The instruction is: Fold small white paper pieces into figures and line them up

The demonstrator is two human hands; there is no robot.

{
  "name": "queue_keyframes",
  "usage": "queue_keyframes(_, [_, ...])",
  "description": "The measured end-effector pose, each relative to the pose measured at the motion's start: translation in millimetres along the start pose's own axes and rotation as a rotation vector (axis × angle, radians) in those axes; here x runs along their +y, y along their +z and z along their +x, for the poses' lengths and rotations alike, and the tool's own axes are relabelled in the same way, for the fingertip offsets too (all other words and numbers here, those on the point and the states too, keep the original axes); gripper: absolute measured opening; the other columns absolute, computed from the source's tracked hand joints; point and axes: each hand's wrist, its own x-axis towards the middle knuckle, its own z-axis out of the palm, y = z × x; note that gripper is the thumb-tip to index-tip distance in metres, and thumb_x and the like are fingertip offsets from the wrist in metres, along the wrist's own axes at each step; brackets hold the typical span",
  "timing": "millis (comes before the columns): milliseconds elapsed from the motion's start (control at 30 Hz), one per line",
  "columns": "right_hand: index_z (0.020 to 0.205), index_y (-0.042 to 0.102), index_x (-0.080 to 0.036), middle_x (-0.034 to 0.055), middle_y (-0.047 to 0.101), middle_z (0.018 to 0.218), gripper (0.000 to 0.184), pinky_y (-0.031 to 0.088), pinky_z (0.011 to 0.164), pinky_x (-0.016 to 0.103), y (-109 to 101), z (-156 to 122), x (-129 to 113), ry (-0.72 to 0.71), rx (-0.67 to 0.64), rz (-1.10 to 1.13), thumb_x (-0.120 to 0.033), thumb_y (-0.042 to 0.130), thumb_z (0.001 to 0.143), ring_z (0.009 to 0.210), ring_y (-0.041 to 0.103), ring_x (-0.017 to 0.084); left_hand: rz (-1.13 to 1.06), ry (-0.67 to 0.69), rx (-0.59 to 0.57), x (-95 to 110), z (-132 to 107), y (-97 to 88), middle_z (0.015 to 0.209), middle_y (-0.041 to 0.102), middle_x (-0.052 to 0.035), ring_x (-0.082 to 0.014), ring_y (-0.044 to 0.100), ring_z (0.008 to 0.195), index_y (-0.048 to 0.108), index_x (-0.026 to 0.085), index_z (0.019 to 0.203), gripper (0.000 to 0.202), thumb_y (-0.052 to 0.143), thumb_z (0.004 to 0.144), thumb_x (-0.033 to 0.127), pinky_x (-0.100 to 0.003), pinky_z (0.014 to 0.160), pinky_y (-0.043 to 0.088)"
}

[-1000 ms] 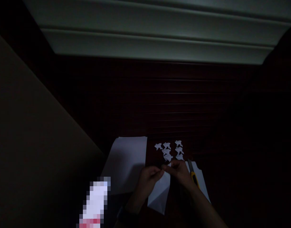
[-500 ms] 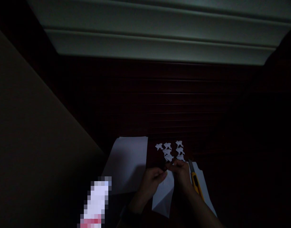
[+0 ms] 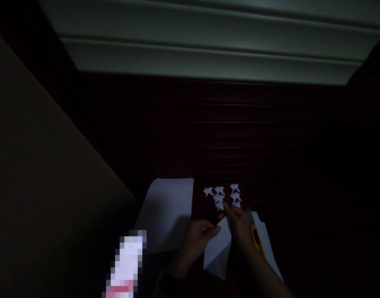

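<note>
Between my hands is a folded sheet of white paper (image 3: 219, 248), its lower end creased into a slanting flap. My left hand (image 3: 197, 236) pinches its upper left edge between thumb and fingers. At the top corner, my right hand (image 3: 238, 223) is closed on the paper, with the fingers partly hidden in the dark. Just beyond the hands lie several small folded paper figures (image 3: 219, 198) in rough columns. A yellow utility knife (image 3: 257, 240) with its blade out rests beside my right hand on more white paper (image 3: 268, 244).
A stack of white paper sheets (image 3: 169, 207) lies to the left. Behind the dark table rises a dark slatted panel (image 3: 227, 128), with pale slats (image 3: 208, 49) above. A wall (image 3: 47, 145) stands at the left. A bright pixelated patch (image 3: 124, 265) covers the lower left.
The folded paper has shifted slightly right and up and tilted. My right hand has moved up a little along its top edge, covering part of the nearest figures.
</note>
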Motion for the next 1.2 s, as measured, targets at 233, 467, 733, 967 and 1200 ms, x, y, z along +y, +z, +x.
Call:
queue_keyframes(233, [0.057, 0.064, -0.014, -0.0039, 0.043, 0.04, 0.041, 0.024, 0.039, 0.022, -5, 9, 2, 0.075, 0.056, 0.068, -0.052, 0.061, 0.074, 0.038, 0.035, 0.008, -0.003, 0.004, -0.019, 3, 0, -2.6, 0.056, 0.057, -0.0011, -0.0124, 0.049, 0.054, 0.064, 0.01, 0.063, 0.033, 0.06, 0.076, 0.041, -0.022, 0.05, 0.032])
queue_keyframes(467, [0.065, 0.066, -0.015, 0.0004, 0.058, 0.054, 0.038, 0.036, 0.046, 0.025, -9, 9, 9, 0.126, -0.038, 0.141, -0.052, 0.062, 0.072, 0.048, 0.05, 0.014, -0.044, 0.077, 0.084, 0, 2, -5.6, 0.077, 0.07, -0.0078, -0.021, 0.062, 0.074, 0.07, 0.013, 0.078, 0.028, 0.058, 0.077, 0.038, -0.027, 0.065, 0.045])
queue_keyframes(733, [0.104, 0.061, -0.021, 0.004, 0.068, 0.089, 0.051, 0.048, 0.072, 0.033, -5, 3, 5, 0.179, -0.533, 0.215, -0.024, 0.079, 0.057, 0.081, 0.063, 0.022, -0.037, 0.173, 0.264, 0, 7, -18.9, 0.108, 0.067, -0.0108, -0.0228, 0.062, 0.098, 0.065, 0.017, 0.104, 0.032, 0.05, 0.083, 0.036, -0.033, 0.084, 0.048])
queue_keyframes(967, [0.098, 0.065, -0.016, 0.0039, 0.067, 0.076, 0.033, 0.047, 0.064, 0.03, -4, 7, 10, 0.13, -0.531, 0.124, -0.031, 0.07, 0.069, 0.069, 0.061, 0.02, 0.159, 0.186, 0.324, 8, 3, -11.3, 0.115, 0.063, -0.0098, -0.0231, 0.059, 0.104, 0.059, 0.02, 0.114, 0.04, 0.055, 0.079, 0.039, -0.035, 0.088, 0.046])
queue_keyframes(1200, [0.081, 0.069, -0.015, 0.0, 0.064, 0.065, 0.02, 0.041, 0.055, 0.023, -9, 6, 1, 0.012, -0.629, -0.173, -0.032, 0.063, 0.075, 0.06, 0.055, 0.014, 0.332, 0.204, 0.38, 11, -4, -11.8, 0.098, 0.07, -0.0073, -0.0252, 0.065, 0.089, 0.065, 0.026, 0.108, 0.033, 0.059, 0.077, 0.035, -0.034, 0.079, 0.049])
